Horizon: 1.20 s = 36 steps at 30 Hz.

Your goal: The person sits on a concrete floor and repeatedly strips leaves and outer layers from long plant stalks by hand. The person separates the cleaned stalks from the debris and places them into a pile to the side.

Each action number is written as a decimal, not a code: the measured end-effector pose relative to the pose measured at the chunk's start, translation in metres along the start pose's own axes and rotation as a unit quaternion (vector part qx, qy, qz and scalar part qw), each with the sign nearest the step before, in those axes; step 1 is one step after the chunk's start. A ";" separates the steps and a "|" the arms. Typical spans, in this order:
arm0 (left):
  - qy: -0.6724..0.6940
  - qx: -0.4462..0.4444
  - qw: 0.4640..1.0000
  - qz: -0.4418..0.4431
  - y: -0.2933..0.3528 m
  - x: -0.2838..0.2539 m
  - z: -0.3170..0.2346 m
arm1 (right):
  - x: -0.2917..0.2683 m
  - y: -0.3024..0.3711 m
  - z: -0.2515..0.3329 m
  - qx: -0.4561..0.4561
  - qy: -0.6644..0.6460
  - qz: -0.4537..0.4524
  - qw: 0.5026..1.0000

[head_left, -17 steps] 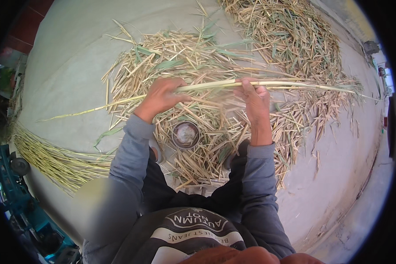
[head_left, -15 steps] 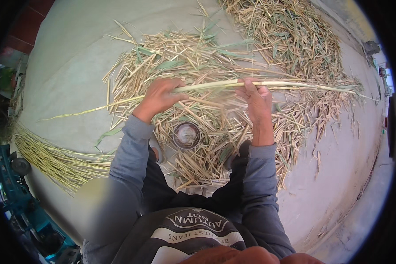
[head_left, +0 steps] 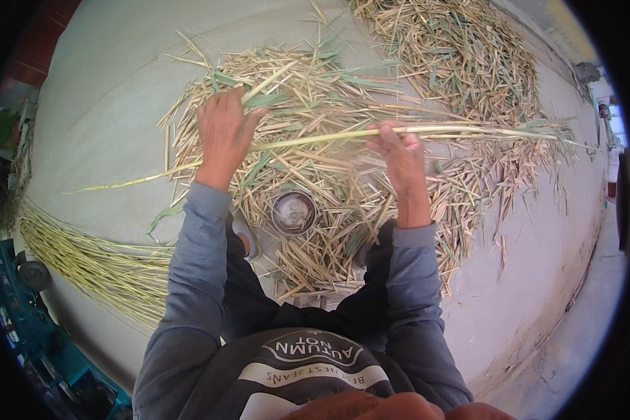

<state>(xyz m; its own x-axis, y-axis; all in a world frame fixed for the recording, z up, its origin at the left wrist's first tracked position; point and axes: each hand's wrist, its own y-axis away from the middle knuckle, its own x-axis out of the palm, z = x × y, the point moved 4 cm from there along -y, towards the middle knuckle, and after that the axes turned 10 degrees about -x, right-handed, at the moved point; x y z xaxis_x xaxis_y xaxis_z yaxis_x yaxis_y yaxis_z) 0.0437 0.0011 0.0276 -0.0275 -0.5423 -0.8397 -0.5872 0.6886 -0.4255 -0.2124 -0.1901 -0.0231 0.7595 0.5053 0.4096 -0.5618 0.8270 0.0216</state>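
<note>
A long, thin green-yellow plant stalk (head_left: 315, 139) crosses in front of me from left to right. My right hand (head_left: 400, 152) pinches it between thumb and fingers, right of the middle. Its slender left end passes beneath my left wrist. My left hand (head_left: 222, 133) is off the stalk, closed around a pale peeled sheath (head_left: 269, 82) that sticks out past the fingers toward the far right. Under both hands spreads a litter of dry peeled sheaths (head_left: 294, 273), with some green leaves among them.
A small round bowl (head_left: 294, 213) stands in the litter between my feet. To the left lies a bundle of slim green-yellow stalks (head_left: 94, 262). A large heap of dry husks (head_left: 462, 56) fills the far right. A teal wheeled vehicle (head_left: 56, 357) is at the lower left.
My left hand has left the stalk and moved up and to the left, taking a strip of sheath with it. The right hand keeps its hold; the stalk looks thinner between the hands.
</note>
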 end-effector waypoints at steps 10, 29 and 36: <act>0.132 0.055 0.958 0.250 0.009 -0.001 -0.021 | -0.030 -0.015 0.004 0.022 0.009 -0.119 0.993; 0.210 -0.018 0.957 0.201 -0.001 0.020 -0.027 | -0.002 -0.003 0.000 -0.035 -0.132 0.019 0.990; 0.337 0.029 0.918 0.209 0.012 0.033 -0.075 | 0.012 0.007 -0.013 -0.022 0.034 0.007 0.999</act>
<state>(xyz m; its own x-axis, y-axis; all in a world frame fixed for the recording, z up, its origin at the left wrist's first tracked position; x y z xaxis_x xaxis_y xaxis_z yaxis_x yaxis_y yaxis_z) -0.0252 -0.0445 0.0197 -0.7454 -0.3865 -0.5432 -0.3687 0.9178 -0.1472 -0.2026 -0.1750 -0.0302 0.7723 0.5319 0.3473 -0.5594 0.8285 -0.0251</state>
